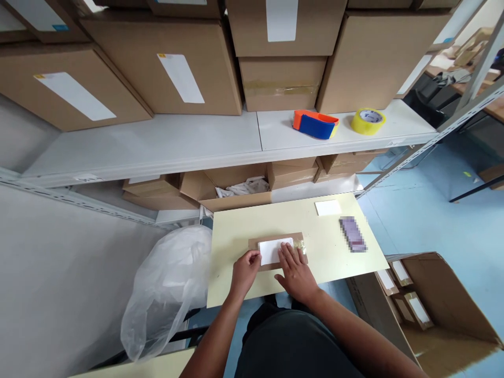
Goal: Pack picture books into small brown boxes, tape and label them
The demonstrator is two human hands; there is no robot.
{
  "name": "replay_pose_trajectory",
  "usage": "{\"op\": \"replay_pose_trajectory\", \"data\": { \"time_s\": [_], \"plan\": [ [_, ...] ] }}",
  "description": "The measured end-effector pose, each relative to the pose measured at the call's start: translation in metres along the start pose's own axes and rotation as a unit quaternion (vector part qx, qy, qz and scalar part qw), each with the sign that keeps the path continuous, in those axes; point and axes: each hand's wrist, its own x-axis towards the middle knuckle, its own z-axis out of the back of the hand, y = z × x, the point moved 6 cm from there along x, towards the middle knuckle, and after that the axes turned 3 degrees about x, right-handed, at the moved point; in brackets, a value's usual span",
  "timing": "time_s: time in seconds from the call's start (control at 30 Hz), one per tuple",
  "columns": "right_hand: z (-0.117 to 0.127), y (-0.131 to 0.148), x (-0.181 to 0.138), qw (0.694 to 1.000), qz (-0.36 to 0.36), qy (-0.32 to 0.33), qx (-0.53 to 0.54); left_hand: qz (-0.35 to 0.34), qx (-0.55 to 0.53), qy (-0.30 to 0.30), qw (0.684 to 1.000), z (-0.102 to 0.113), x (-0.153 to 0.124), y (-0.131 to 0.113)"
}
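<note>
A small brown cardboard box [254, 244] lies on the pale yellow table in front of me, with shiny tape [301, 245] at its right end. On its top is a white label [270, 252]. My left hand [246, 270] pinches the label's left edge between thumb and fingers. Flat over the label's right part rests my right hand [296, 270], its fingers stretched out and covering that end. Whatever print the label carries cannot be made out.
On the table [232, 283] lie a white stack of labels or cards [327, 208] and a blurred purple object [353, 234]. The shelf holds yellow tape [368, 122] and an orange-blue band [315, 124]. A plastic bag [169, 278] hangs left; an open carton [452, 294] with labelled boxes stands right.
</note>
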Motion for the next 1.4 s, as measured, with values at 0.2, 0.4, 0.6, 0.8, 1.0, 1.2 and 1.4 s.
{"op": "replay_pose_trajectory", "data": {
  "time_s": [0.2, 0.4, 0.6, 0.8, 1.0, 1.2, 1.4],
  "plan": [
    [-0.019, -0.018, -0.002, 0.994, 0.009, 0.017, -0.112, -0.015, 0.031, 0.004, 0.999, -0.001, -0.001, -0.002],
    [-0.02, -0.019, -0.002, 0.991, 0.021, 0.028, -0.131, -0.131, 0.157, -0.114, 0.972, 0.002, -0.017, -0.011],
    [-0.02, -0.016, -0.006, 0.99, 0.033, 0.018, -0.135, -0.403, 0.373, -0.079, 0.832, -0.056, -0.052, -0.035],
    [-0.025, -0.014, -0.017, 0.987, 0.058, 0.008, -0.147, -0.392, 0.454, -0.057, 0.798, -0.082, -0.051, -0.013],
    [-0.024, -0.012, -0.024, 0.986, 0.078, 0.009, -0.144, -0.384, 0.463, -0.045, 0.797, -0.082, -0.046, -0.007],
    [-0.011, -0.031, -0.032, 0.986, 0.004, 0.012, -0.169, -0.342, 0.462, -0.074, 0.815, -0.055, -0.042, 0.011],
    [-0.019, -0.015, -0.029, 0.989, 0.029, -0.012, -0.145, -0.341, 0.458, -0.09, 0.816, -0.058, -0.049, 0.017]
  ]
}}
